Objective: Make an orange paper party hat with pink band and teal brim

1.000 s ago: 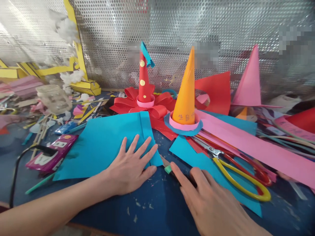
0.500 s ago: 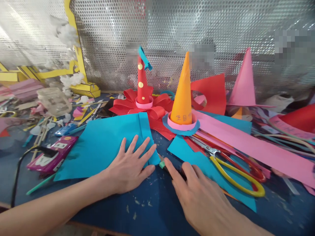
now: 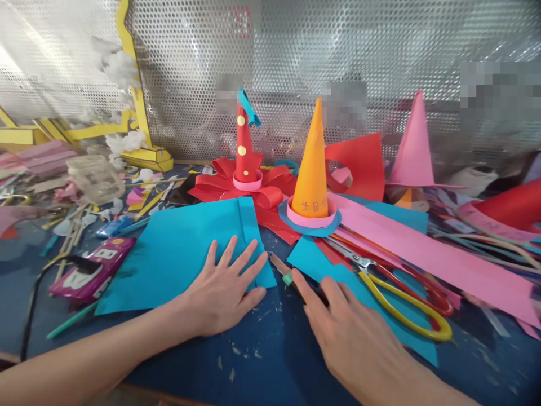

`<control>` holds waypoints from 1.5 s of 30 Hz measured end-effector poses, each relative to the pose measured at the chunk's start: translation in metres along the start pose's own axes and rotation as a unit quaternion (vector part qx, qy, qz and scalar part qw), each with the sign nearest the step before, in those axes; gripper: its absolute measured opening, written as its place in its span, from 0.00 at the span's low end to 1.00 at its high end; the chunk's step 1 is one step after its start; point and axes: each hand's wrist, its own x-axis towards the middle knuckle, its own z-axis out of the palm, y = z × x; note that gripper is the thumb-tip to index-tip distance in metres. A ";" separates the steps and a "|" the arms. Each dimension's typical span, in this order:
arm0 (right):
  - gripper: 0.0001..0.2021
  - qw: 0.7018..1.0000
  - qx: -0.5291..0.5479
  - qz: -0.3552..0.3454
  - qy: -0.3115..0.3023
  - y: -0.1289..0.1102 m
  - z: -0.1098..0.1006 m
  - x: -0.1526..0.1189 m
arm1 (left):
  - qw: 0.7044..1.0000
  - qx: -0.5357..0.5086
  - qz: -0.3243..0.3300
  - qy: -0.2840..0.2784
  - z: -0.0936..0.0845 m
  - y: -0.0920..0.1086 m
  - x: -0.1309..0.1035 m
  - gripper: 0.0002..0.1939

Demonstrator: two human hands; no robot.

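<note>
Fingers spread, my left hand (image 3: 228,290) lies flat on a sheet of blue paper (image 3: 181,242), pressing it to the dark blue table. A crease or cut line runs down the sheet near its right edge. In my right hand (image 3: 342,316) is a utility knife (image 3: 287,277) with a green part near its blade. The index finger stretches along its top, and the rest of its handle is hidden under the hand. The blade points up and left, just beside the sheet's right edge. Another blue paper piece (image 3: 310,254) lies partly beneath scissors (image 3: 376,276) to the right.
Behind the sheet stand a red cone hat (image 3: 244,141) with yellow dots, an orange cone hat (image 3: 311,175) and a pink cone hat (image 3: 414,146). A purple power strip (image 3: 91,270) with a black cord sits left, near a glass jar (image 3: 96,177). Long pink paper strips (image 3: 439,248) stretch rightward.
My right hand and the knife have shifted slightly right and down, away from the sheet's edge, showing more of the blade. My left hand stays flat on the paper.
</note>
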 end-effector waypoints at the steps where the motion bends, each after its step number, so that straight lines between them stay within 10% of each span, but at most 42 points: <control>1: 0.31 1.000 0.002 0.002 -0.001 0.001 0.000 0.000 | 1.000 -0.005 -0.002 -0.002 -0.001 0.000 0.000 0.32; 10: 0.23 0.948 0.308 0.079 0.021 0.032 -0.018 -0.007 | 0.999 -0.024 -0.023 0.022 -0.002 0.000 0.001 0.33; 12: 0.23 0.871 0.467 0.142 -0.051 0.039 -0.020 -0.007 | 0.999 -0.019 -0.016 0.026 -0.002 0.004 -0.002 0.30; 17: 0.25 0.572 0.756 0.279 -0.156 0.042 -0.023 -0.006 | 1.000 0.015 0.011 0.002 -0.006 0.025 -0.021 0.20; 20: 0.23 0.495 0.800 0.297 -0.163 0.040 -0.027 -0.006 | 0.999 0.033 0.020 -0.017 -0.006 0.038 -0.031 0.17; 24: 0.22 0.470 0.817 0.292 -0.166 0.039 -0.033 -0.007 | 0.998 0.052 0.035 -0.003 0.000 0.049 -0.038 0.14; 34: 0.29 0.558 0.781 0.232 -0.159 0.042 -0.030 -0.022 | 0.993 -0.052 0.070 0.084 0.005 0.037 -0.035 0.14; 41: 0.19 0.866 0.481 0.090 -0.104 0.059 -0.034 -0.056 | 0.985 -0.112 0.068 0.115 0.008 0.020 -0.024 0.16; 45: 0.20 0.948 0.313 0.018 -0.059 0.067 -0.026 -0.088 | 0.983 -0.129 0.053 0.120 0.009 0.019 -0.021 0.16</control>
